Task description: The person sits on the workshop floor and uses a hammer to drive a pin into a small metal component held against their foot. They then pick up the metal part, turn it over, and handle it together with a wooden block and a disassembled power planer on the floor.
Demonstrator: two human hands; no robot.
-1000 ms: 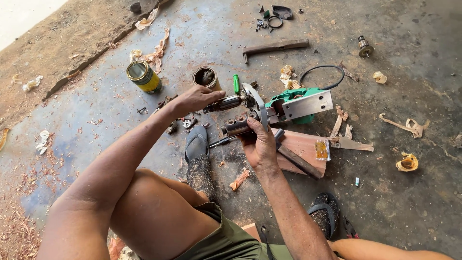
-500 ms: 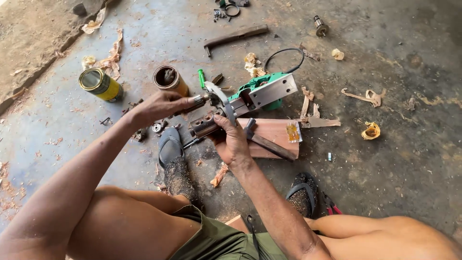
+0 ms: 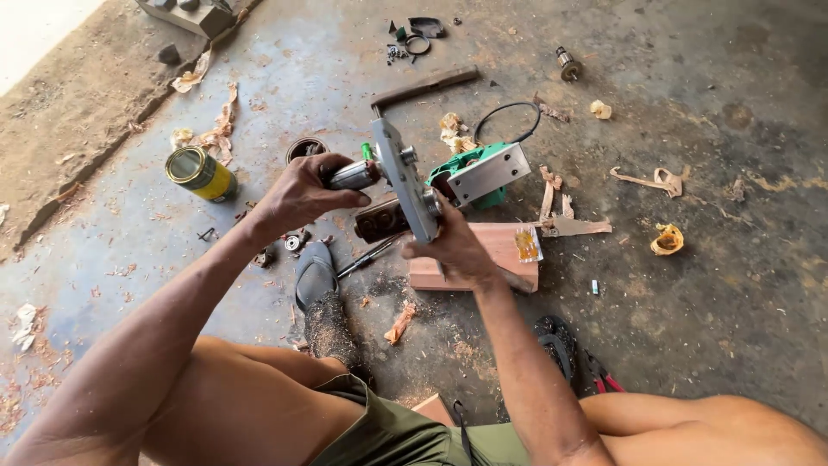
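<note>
My left hand [image 3: 297,194] grips a grey metal cylinder [image 3: 352,176] that sticks out of a flat grey metal housing plate [image 3: 405,188]. My right hand [image 3: 453,250] holds that plate from below and behind, lifted off the floor. Just beyond the plate lies a green power-tool body [image 3: 477,173] with a black cable loop [image 3: 509,121]. Under my right hand sits a reddish wooden block [image 3: 500,246], and a dark cylindrical part [image 3: 378,221] lies next to it.
A yellow tin can [image 3: 200,173] and a dark round can [image 3: 305,147] stand to the left. A hammer [image 3: 424,86] lies farther back. Small metal parts [image 3: 289,243], a screwdriver [image 3: 366,257], wood shavings [image 3: 666,239] and two sandals [image 3: 315,276] are scattered on the concrete floor [image 3: 690,328].
Both hands have lifted the grey plate with the metal cylinder up off the floor parts, away from the green tool body. The view has shifted slightly.
</note>
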